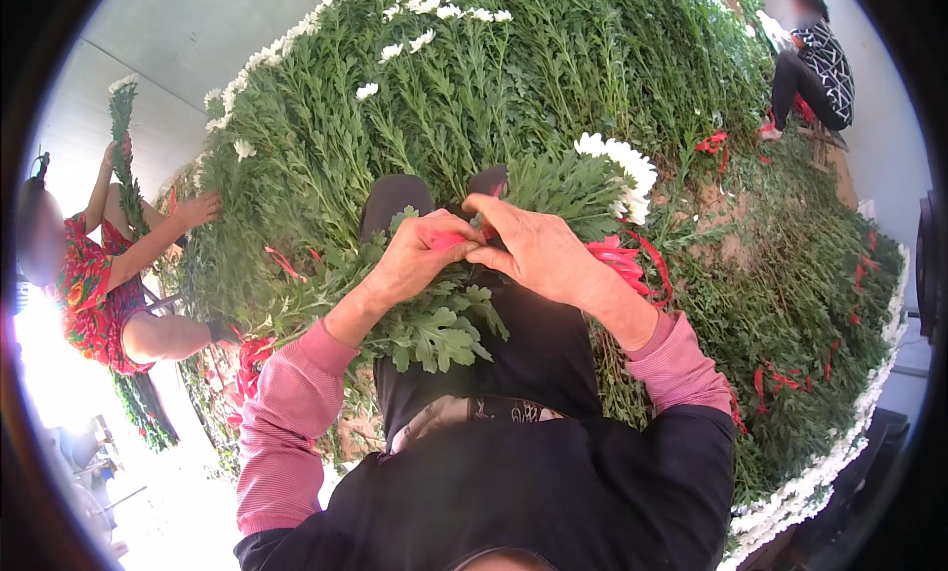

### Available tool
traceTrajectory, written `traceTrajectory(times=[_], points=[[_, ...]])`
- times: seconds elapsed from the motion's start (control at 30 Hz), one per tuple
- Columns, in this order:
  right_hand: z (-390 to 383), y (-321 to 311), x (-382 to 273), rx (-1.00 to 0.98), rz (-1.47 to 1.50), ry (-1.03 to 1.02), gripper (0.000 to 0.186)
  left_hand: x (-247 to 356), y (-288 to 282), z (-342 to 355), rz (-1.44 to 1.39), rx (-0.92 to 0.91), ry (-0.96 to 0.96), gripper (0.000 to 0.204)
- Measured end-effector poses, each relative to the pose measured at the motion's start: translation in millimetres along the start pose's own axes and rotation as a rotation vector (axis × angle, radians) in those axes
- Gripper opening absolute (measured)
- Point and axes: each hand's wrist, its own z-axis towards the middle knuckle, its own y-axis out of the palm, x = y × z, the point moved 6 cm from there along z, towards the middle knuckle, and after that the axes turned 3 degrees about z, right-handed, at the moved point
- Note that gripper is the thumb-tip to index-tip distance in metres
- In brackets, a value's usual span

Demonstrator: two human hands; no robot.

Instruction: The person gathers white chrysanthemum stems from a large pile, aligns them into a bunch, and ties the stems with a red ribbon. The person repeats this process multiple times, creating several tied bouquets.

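A bunch of white chrysanthemums (632, 171) lies across my lap, blooms to the right and leafy stems to the left. Over its middle, my left hand (423, 258) is closed on a red ribbon (446, 240), part of which shows between the fingers. Close beside it, my right hand (543, 253) pinches at the same spot, thumb and fingertips together, with a bit of red showing between the hands. The ribbon's course around the stems is hidden by my fingers. More red ribbons (622, 263) hang by my right wrist.
A big heap of cut chrysanthemums (553, 77) spreads ahead, and more stems (800, 344) lie at right, edged by white blooms (829, 482). Red ribbon pieces (255, 364) are scattered about. One person (99, 275) sits at left holding a flower bunch (121, 117); another (815, 68) sits far right.
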Motion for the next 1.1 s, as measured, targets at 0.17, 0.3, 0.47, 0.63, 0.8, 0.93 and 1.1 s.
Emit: traceTrajectory(times=[0.17, 0.3, 0.47, 0.63, 0.8, 0.93, 1.1], points=[[-4, -17, -8, -0.055, -0.578, -0.116, 0.021, -6, -8, -5, -0.337, 0.056, -0.220, 0.014], [-6, -30, -28, -0.096, -0.078, -0.113, 0.016, 0, -9, 0, -0.236, -0.024, -0.222, 0.015], [7, -20, 3, 0.082, 0.266, -0.005, 0.015, -21, -13, -2, -0.502, -0.126, -0.382, 0.013], [5, 10, 15, 0.103, -0.069, -0.056, 0.017, -13, -14, 4, -0.475, -0.128, -0.333, 0.009], [9, 13, 18, 0.125, -0.046, 0.009, 0.017, -2, -25, 5, -0.028, 0.090, -0.141, 0.012], [7, 15, 24, 0.100, -0.054, 0.063, 0.017, 29, -9, 7, 0.629, 0.320, 0.212, 0.017], [10, 6, 36, 0.091, 0.108, 0.130, 0.020, 22, 2, 6, 0.941, 0.349, 0.248, 0.019]])
